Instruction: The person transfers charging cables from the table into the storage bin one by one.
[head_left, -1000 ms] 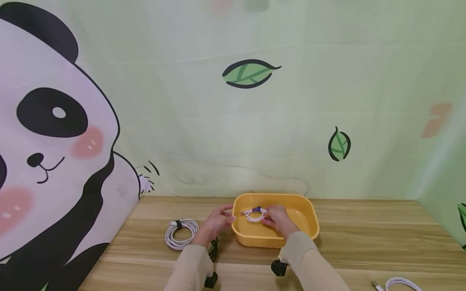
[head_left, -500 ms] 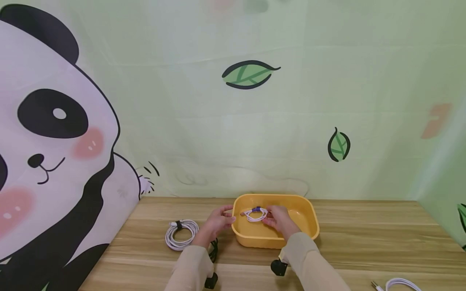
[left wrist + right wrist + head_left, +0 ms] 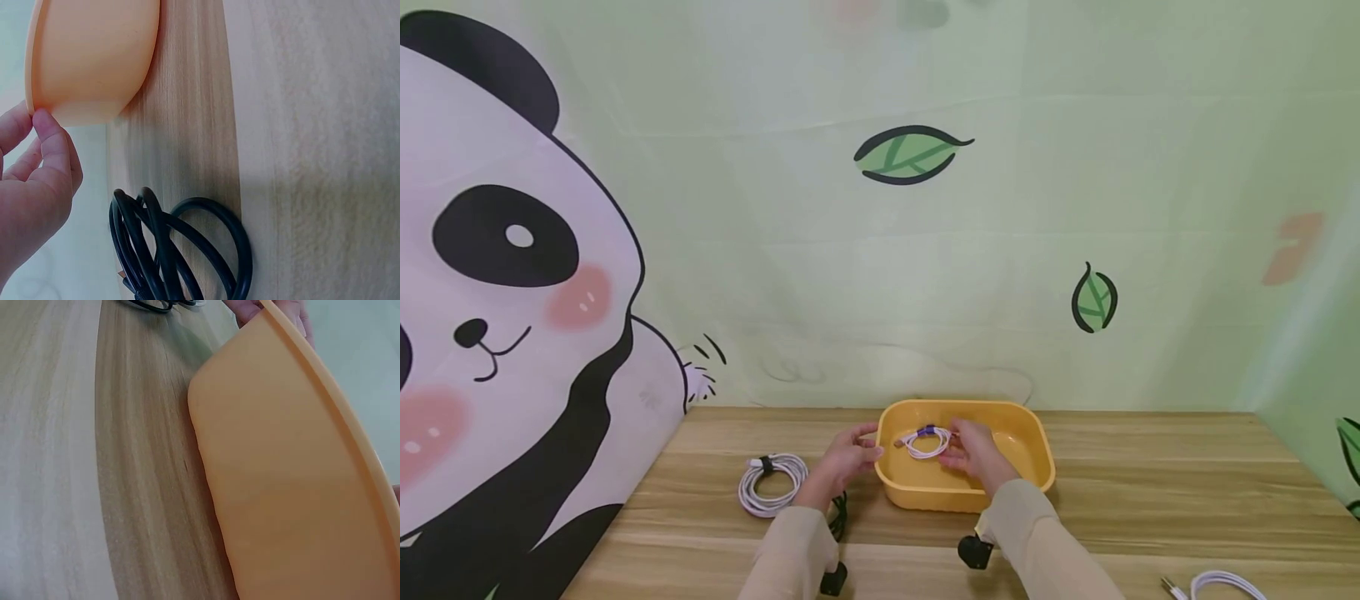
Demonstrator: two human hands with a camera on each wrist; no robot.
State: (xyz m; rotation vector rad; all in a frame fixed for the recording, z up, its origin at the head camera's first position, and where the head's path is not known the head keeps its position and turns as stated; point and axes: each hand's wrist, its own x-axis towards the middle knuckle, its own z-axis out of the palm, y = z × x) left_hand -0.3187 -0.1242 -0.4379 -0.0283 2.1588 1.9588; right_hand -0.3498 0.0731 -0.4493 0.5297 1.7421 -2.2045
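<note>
Nearest: one white cable (image 3: 1225,577) with a metal plug, partly in view, well right of the yellow plastic tub (image 3: 928,499). One black cable (image 3: 164,244), loosely looped, left of the tub's near corner. One grey-white cable coil (image 3: 765,505), black-strapped, farther left of the tub. At the tub's left end: left hand (image 3: 847,460), thumb and fingers pinching the rim. Within the tub, left half: one thin white USB cable coil (image 3: 943,442), blue strap (image 3: 929,431); right hand (image 3: 973,454) pinches its right side; whether it rests on the floor I cannot tell. Probably light, springy, hardly slippery; best taken at the strapped bundle, sparing the connector. Beneath the tub, a wood-grain tabletop (image 3: 1157,475). Behind it, a pale green wall covering (image 3: 985,267) printed with leaves and, leftward, a panda (image 3: 662,358).
</note>
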